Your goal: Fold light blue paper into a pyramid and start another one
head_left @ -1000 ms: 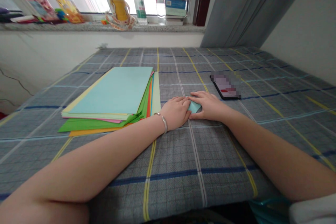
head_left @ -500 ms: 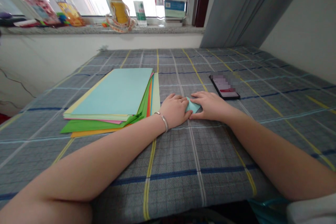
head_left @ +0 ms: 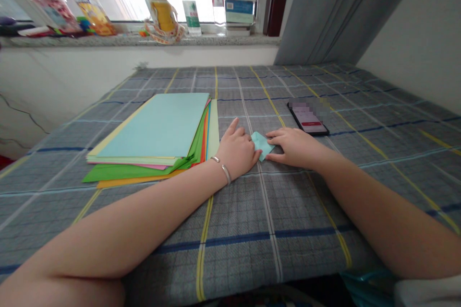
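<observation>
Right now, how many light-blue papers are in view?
2. One large sheet tops the paper stack, left of the left hand; one small folded piece lies between that hand and the right hand, both touching it. The stack may hide more.

Bare plaid cloth (head_left: pixel 252 211) lies open in the foreground and along the right, while a stack of coloured paper (head_left: pixel 158 129) crowds the left and a phone (head_left: pixel 308 117) sits right of centre.

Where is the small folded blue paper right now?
In the head view, the folded paper lies on the plaid cloth at centre, between the left hand and right hand, with the phone just beyond.
</observation>
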